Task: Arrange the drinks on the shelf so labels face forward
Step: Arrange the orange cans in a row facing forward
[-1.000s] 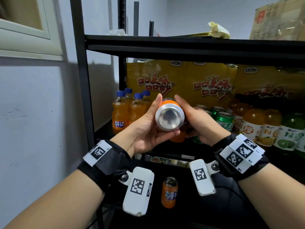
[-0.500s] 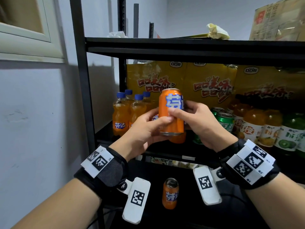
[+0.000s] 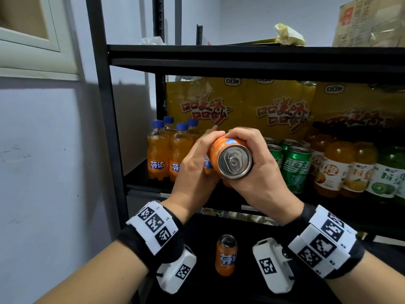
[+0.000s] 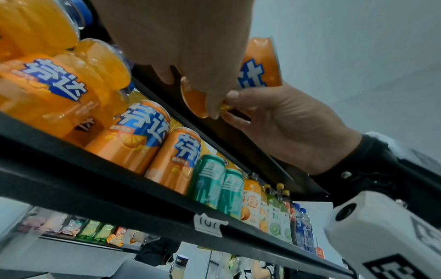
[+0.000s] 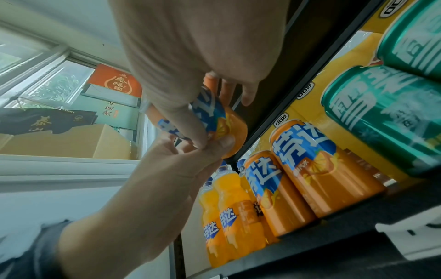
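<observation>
Mid-step, by the look of it: turning one orange can (image 3: pixel 230 160) over in the air before shelving it. Held just in front of the shelf (image 3: pixel 252 199) edge, lying on its side, pull-tab end toward the head camera, well clear of the board. Left hand (image 3: pixel 197 170) curled round the can's left flank, right hand (image 3: pixel 254 170) wrapped over its top and right flank; from below, thumbs nearly meeting under the base and part of the blue logo showing between the fingers. On the shelf behind the can, two more orange cans (image 4: pixel 152 143) upright with logos outward, mostly hidden by the hands in the head view; further left along the shelf, orange bottles (image 3: pixel 166 154); further right, green cans (image 3: pixel 293 170), then juice bottles (image 3: pixel 335 170). Below the shelf, one more orange can (image 3: pixel 226 255) standing alone, probably waiting its turn. Next move, most likely: tip the can upright, spin it until the logo faces outward, and set it down beside the other orange cans. Calls for a firm hold during the tilt, a smooth can being liable to slip, and for room enough not to knock the neighbours. Exact gap open for it on the shelf not clear from here.
</observation>
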